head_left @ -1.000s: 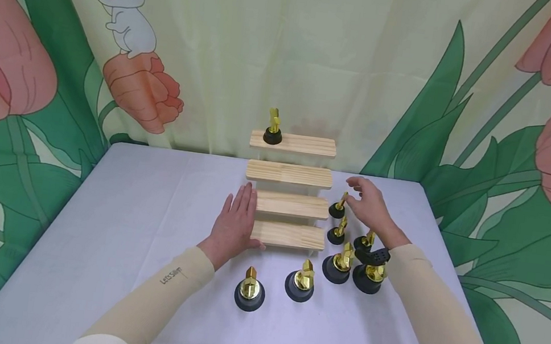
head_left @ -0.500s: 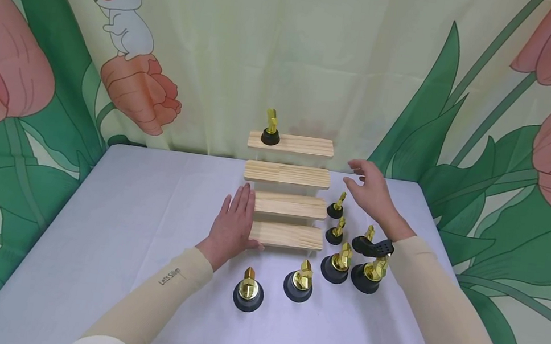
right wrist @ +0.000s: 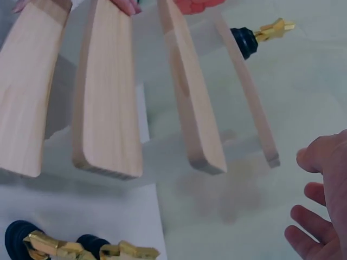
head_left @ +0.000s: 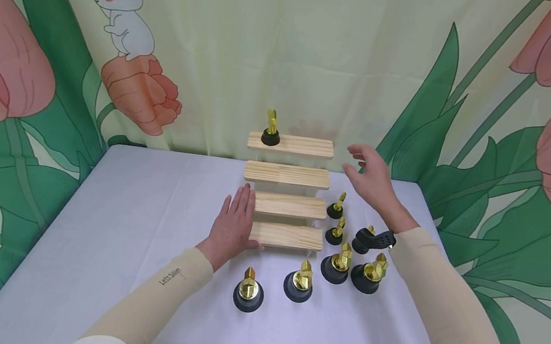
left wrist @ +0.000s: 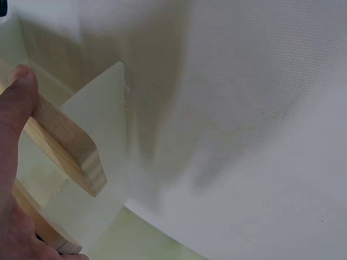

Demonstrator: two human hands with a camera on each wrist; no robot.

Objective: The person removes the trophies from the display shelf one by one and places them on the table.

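Observation:
A stepped stand [head_left: 284,204] with pale wooden shelves stands at mid-table. My left hand [head_left: 232,224] rests against the left ends of its two lower shelves, fingers straight. In the left wrist view, my thumb [left wrist: 21,78] lies on a wooden shelf [left wrist: 68,135]. My right hand [head_left: 374,179] is raised right of the upper shelves, fingers loosely bent, holding nothing. One small gold trophy [head_left: 271,128] with a black base stands on the top shelf's left end. Nearest below my right hand, another small trophy [head_left: 336,206] stands upright on the table.
More trophies stand right of the stand, including a small one [head_left: 334,232] and larger ones [head_left: 336,265] [head_left: 368,274]. Two large ones, a middle trophy [head_left: 300,282] and a left trophy [head_left: 249,291], stand in front. A printed curtain [head_left: 217,56] hangs behind the white-covered table [head_left: 135,223].
My right hand has moved up and away from the rearmost small trophy beside the stand, which stays in place. My left hand has not visibly moved.

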